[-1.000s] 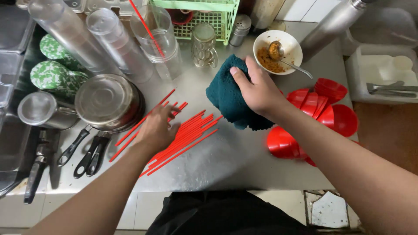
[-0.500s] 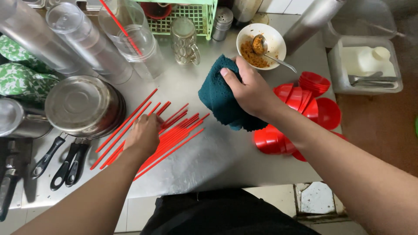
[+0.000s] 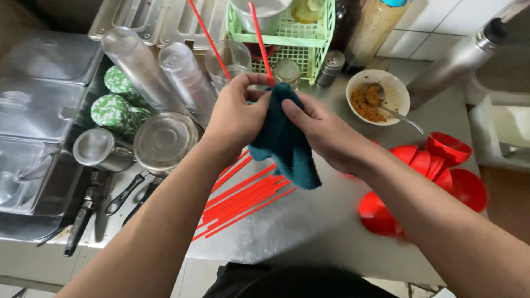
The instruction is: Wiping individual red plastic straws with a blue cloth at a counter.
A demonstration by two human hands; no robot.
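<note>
My left hand (image 3: 236, 114) and my right hand (image 3: 321, 131) are raised together above the steel counter (image 3: 309, 221). Both grip a dark teal cloth (image 3: 284, 140), which hangs down between them. A long red chopstick (image 3: 260, 41) sticks up out of the cloth, pinched by my left fingers. Under the hands, several more red chopsticks (image 3: 243, 198) lie spread on the counter.
Red plastic bowls (image 3: 430, 176) lie scattered at the right. A white bowl with brown food and a spoon (image 3: 378, 98) sits behind them, near a green basket (image 3: 287, 38). Clear cup stacks (image 3: 160, 72), metal pots (image 3: 160, 140) and tongs (image 3: 105, 204) fill the left.
My left hand has lifted off the chopsticks on the counter with one red chopstick. Both hands now meet in the air with the cloth wrapped around it.
</note>
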